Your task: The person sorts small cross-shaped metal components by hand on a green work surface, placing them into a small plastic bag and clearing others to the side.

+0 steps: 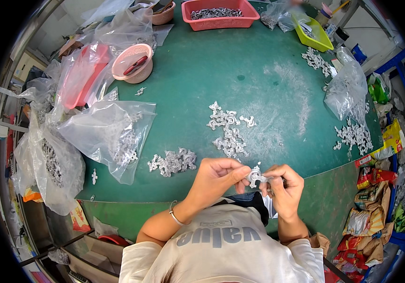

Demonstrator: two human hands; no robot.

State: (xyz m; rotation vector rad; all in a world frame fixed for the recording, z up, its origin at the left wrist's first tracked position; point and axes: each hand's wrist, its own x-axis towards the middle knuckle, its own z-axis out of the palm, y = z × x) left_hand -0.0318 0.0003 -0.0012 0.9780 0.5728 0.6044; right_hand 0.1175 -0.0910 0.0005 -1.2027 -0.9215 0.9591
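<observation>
Where the green surface [188, 70] ends nearest the person, the left hand [217, 178] and right hand [287, 188] pinch one small metal part [256, 178], both grips closed on it. Grey lettering [223, 237] crosses one pale shirt [212, 264]; beyond, one red tray [222, 23] holds many metal pieces [215, 13], one pink basket [139, 75] a red tool [135, 65].

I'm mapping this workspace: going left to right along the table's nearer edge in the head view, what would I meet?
Leftmost clear bag, next clear bag, heap of grey parts, left hand, held grey piece, right hand, far-right grey pile.
</observation>
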